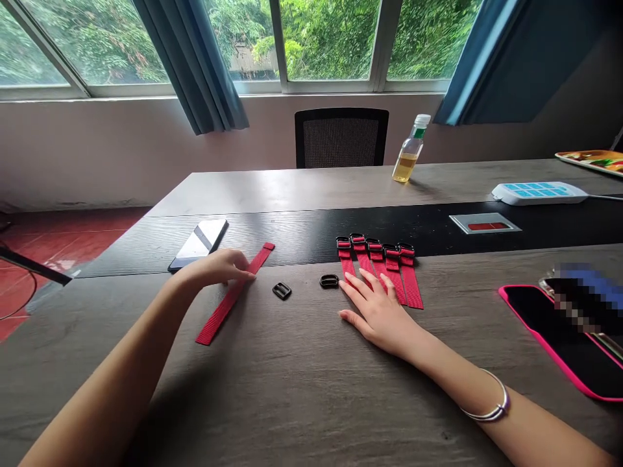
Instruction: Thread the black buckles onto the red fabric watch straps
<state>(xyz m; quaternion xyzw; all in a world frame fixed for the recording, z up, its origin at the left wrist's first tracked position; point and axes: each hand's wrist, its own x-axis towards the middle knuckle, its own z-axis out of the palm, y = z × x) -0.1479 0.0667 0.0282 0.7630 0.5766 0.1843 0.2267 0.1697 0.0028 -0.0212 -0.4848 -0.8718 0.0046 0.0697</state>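
Observation:
My left hand [221,267] reaches over a loose red strap [224,312] that lies slantwise on the table, thumb and fingertips at its edge; whether they grip it is unclear. Right of that strap lies a black buckle [281,290]. A second black buckle [329,281] is just left of the fingertips of my right hand [377,305]. That hand lies palm down with fingers spread, touching the lower parts of several red straps with black buckles [410,279] set side by side.
A phone-like object [199,243] lies beyond my left hand. Farther back are a bottle [407,152], a white power strip [540,192] and a grey-framed panel [485,223]. A pink-edged black mat [540,331] is at the right; a chair [341,139] stands behind the table.

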